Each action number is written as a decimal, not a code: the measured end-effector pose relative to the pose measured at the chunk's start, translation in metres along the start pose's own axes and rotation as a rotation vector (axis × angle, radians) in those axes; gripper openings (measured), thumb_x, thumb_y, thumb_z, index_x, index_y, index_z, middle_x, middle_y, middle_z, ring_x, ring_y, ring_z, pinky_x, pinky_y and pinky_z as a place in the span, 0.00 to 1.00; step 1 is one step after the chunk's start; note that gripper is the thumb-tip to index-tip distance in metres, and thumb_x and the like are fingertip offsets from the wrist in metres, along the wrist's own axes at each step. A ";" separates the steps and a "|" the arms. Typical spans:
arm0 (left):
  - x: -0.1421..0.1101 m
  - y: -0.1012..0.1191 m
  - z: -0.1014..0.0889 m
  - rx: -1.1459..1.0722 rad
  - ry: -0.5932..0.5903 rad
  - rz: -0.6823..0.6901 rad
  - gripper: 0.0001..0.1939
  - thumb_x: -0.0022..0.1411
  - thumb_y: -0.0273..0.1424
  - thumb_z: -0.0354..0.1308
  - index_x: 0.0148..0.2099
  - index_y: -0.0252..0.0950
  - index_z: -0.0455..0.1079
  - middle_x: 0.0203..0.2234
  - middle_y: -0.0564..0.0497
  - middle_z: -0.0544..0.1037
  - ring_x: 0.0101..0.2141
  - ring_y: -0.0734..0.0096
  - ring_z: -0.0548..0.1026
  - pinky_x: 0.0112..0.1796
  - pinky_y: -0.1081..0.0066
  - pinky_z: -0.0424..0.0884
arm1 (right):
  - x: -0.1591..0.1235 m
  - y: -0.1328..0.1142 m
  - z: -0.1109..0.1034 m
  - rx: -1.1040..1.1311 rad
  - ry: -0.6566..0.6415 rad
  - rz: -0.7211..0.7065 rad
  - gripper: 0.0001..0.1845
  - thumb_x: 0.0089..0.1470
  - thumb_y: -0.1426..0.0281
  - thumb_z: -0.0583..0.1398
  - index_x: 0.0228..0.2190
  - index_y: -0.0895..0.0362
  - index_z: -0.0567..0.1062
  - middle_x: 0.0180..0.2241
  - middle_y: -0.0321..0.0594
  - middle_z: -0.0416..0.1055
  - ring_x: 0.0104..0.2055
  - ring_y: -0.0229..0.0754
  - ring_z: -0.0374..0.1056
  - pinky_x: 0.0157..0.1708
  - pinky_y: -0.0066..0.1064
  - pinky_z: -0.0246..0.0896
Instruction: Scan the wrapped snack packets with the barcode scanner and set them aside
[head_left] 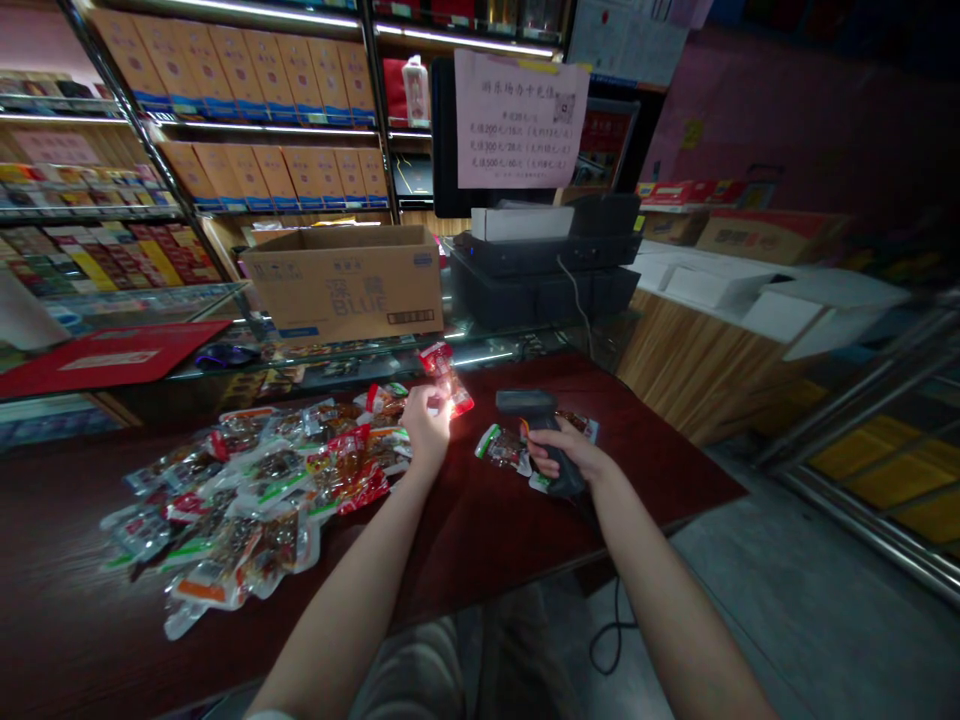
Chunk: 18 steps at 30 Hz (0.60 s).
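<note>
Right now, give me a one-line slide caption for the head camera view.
Left hand pinches a red packet, right hand grips a handheld scanner, near a heap of clear and red packets.

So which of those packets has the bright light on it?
The red packet in the left hand, left of the scanner; no other shows that bright glow.

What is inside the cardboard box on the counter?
The cardboard box is open, showing some inner wall; its front side hides the bottom, so any contents cannot be seen.
</note>
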<state>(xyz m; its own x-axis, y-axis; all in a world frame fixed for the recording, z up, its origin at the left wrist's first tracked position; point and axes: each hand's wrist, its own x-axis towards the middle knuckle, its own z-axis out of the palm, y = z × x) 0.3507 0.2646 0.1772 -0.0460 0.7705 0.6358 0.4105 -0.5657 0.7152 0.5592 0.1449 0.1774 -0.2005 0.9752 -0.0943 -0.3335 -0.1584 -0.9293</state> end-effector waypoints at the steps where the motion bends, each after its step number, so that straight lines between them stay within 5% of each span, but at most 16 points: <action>1: 0.000 -0.001 0.000 0.004 0.002 0.003 0.05 0.55 0.23 0.55 0.30 0.38 0.67 0.29 0.50 0.73 0.31 0.69 0.71 0.38 0.69 0.67 | 0.000 -0.001 0.001 -0.001 0.004 0.001 0.15 0.48 0.65 0.67 0.34 0.58 0.68 0.17 0.26 0.61 0.12 0.28 0.54 0.13 0.21 0.47; 11: 0.006 -0.006 -0.004 0.003 0.007 0.016 0.06 0.53 0.21 0.54 0.30 0.37 0.67 0.28 0.51 0.72 0.31 0.70 0.71 0.36 0.71 0.68 | -0.003 -0.007 0.007 0.011 0.072 -0.024 0.17 0.46 0.64 0.67 0.35 0.57 0.67 0.17 0.26 0.62 0.12 0.28 0.52 0.12 0.20 0.47; 18: 0.031 -0.003 -0.038 0.361 -0.354 0.067 0.08 0.53 0.21 0.51 0.32 0.35 0.71 0.32 0.46 0.73 0.36 0.63 0.73 0.40 0.67 0.68 | -0.002 -0.005 -0.003 0.065 0.101 -0.068 0.16 0.47 0.65 0.66 0.35 0.57 0.67 0.17 0.26 0.61 0.12 0.27 0.52 0.11 0.20 0.47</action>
<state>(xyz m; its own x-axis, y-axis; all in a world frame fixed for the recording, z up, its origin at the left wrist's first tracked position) 0.3137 0.2792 0.2063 0.2769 0.8235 0.4951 0.6931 -0.5280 0.4907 0.5638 0.1442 0.1810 -0.0826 0.9941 -0.0699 -0.4029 -0.0975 -0.9101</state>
